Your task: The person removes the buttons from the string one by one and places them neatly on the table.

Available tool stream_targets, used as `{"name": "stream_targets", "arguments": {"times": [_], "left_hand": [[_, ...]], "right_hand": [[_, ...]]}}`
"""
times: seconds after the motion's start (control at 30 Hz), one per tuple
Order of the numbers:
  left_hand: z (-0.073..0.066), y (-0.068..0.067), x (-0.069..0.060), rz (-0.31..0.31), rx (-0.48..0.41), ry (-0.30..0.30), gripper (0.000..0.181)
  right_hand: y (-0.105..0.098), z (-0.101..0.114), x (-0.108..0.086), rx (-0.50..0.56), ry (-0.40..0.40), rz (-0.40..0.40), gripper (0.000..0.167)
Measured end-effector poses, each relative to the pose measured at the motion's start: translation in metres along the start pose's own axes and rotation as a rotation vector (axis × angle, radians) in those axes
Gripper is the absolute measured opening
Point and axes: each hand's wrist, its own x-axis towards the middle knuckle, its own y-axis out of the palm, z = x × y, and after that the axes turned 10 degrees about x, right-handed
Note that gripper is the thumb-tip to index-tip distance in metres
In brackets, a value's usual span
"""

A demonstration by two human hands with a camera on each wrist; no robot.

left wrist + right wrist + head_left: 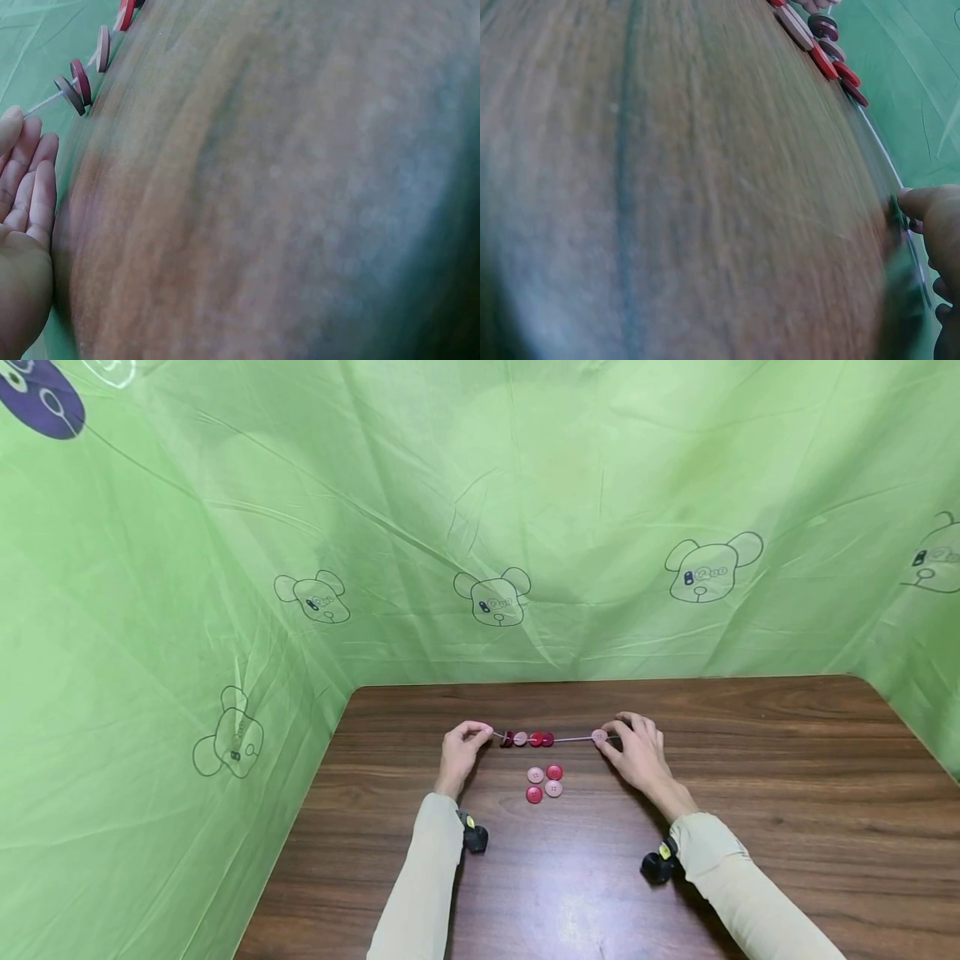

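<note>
A thin pale string [573, 739] stretches between my two hands just above the table. My left hand [459, 753] pinches its left end between thumb and fingertips. Threaded on it near that hand are several buttons: dark red [507, 739], pale pink [521, 739], red [536, 739] and another dark red [548, 739]. At the right, my right hand [639, 756] pinches a pale pink button [598, 736] on the string. That hand's thumb [930, 206] partly hides this button in the right wrist view. The left wrist view shows the threaded buttons standing on edge [80, 81].
Nearer to me, two pink buttons [535, 775] and two red buttons [554, 772] lie loose on the brown wooden table [787, 827]. A green cloth [570, 527] with printed bear heads hangs behind and at both sides.
</note>
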Motion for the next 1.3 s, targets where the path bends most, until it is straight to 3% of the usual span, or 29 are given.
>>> {"name": "stream_targets", "arguments": {"times": [0.13,0.43,0.93,1.3], "left_hand": [[0.000,0.000,0.000,-0.011,-0.006,0.028,0.005],[-0.001,0.000,0.001,0.011,-0.003,-0.019,0.017],[-0.005,-0.003,-0.002,0.042,-0.006,-0.010,0.022],[-0.001,0.000,0.000,0.007,0.000,-0.015,0.012]], "right_hand": [[-0.002,-0.002,0.000,-0.004,0.003,0.002,0.030],[-0.006,-0.005,-0.002,0.007,0.023,0.003,0.031],[-0.016,-0.010,-0.004,0.017,0.037,-0.021,0.031],[-0.021,-0.016,-0.005,0.004,0.051,-0.028,0.031]]}}
